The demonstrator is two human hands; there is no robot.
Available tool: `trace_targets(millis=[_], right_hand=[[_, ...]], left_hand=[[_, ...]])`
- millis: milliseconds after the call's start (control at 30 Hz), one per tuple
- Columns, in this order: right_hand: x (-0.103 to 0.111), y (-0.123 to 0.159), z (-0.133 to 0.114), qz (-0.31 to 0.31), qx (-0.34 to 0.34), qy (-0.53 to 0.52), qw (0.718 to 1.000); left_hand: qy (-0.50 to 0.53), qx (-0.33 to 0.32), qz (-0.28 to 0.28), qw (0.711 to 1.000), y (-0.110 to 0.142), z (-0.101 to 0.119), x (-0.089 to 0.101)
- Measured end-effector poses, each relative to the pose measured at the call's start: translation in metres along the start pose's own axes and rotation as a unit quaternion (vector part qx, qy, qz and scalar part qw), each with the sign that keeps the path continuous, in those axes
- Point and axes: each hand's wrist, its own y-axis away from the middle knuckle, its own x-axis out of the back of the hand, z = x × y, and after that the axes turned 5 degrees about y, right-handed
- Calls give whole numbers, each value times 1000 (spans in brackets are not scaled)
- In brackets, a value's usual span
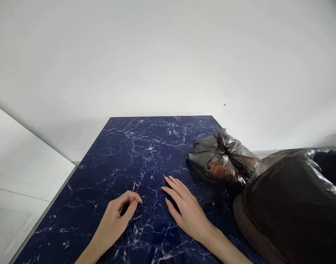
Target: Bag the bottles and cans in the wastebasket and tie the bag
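My left hand rests on the dark blue marbled table top, its fingers curled and the thumb tip against the index finger. Nothing shows in that pinch. To the right of it, my right hand lies palm down on the table with its fingers stretched out, holding nothing. Beyond the right hand, apart from its fingertips, sits a knotted black see-through plastic bag. Something orange-brown shows through its side, and there is a small green patch at its left end.
On the right stands a large bin lined with a black bin bag, close against the knotted bag. A white wall rises behind the table. A white panelled door or cabinet is at the left.
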Motion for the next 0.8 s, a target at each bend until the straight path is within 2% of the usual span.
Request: trace_targets(millis=[800], right_hand=[[0,-2,-2,13,-1,-30,999]], left_hand=[[17,-10,25,999,2,3,3]])
